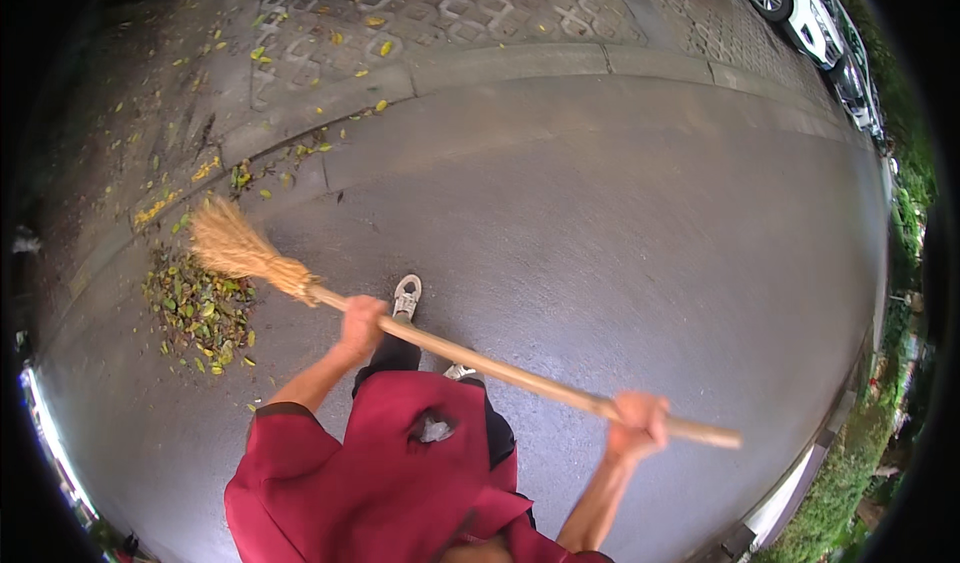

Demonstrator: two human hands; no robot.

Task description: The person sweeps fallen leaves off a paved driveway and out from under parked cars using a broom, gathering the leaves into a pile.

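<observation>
A straw broom (236,246) with a long wooden handle (500,370) lies slantwise across the view in front of me. My left hand (361,325) is wrapped round the handle close below the bristles. Farther up, near the handle's end at the right, my right hand (640,423) is closed round it, a little blurred. The bristles fan out at the left, beside and partly over the far edge of a pile of yellow and green leaves (203,315). Whether the bristle tips touch the ground I cannot tell.
Wet grey pavement (640,243) stretches ahead and to the right. Along its far side runs a low kerb (500,65), with patterned paving blocks (450,13) and scattered leaves beyond. White cars (812,18) are parked at the far edge. Green shrubs (850,463) border the right side.
</observation>
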